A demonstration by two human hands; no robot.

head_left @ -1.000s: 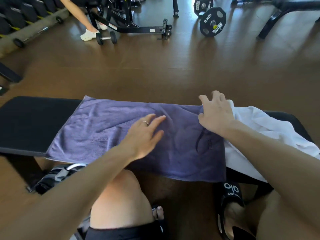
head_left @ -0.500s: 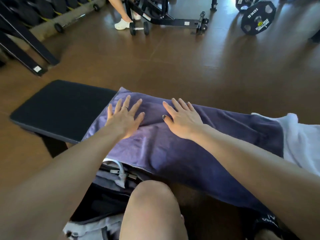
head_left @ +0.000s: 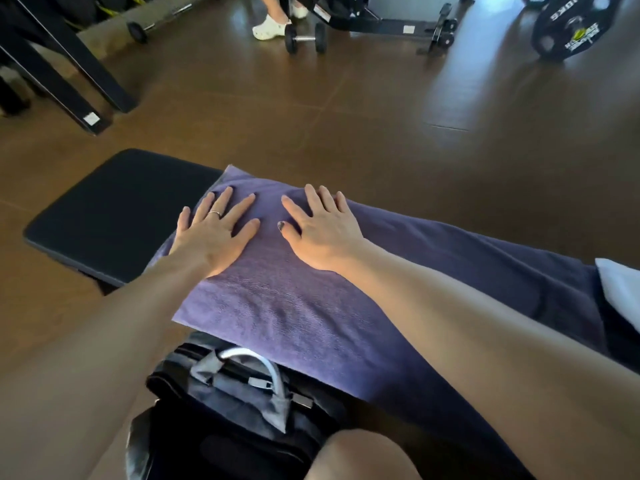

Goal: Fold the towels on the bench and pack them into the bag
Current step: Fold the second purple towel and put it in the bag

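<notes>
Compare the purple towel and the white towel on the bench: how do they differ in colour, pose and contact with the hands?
The purple towel is spread flat along the bench; the white towel shows only as a rumpled corner at the frame's right edge. The left hand and right hand both press flat on the purple towel; neither touches the white towel. Both towels lie on the bench, neither packed in the bag.

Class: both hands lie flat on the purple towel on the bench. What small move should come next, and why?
Probably grip the left end of the purple towel and fold it rightward: left hand and right hand lie flat there, and it looks smooth.
</notes>
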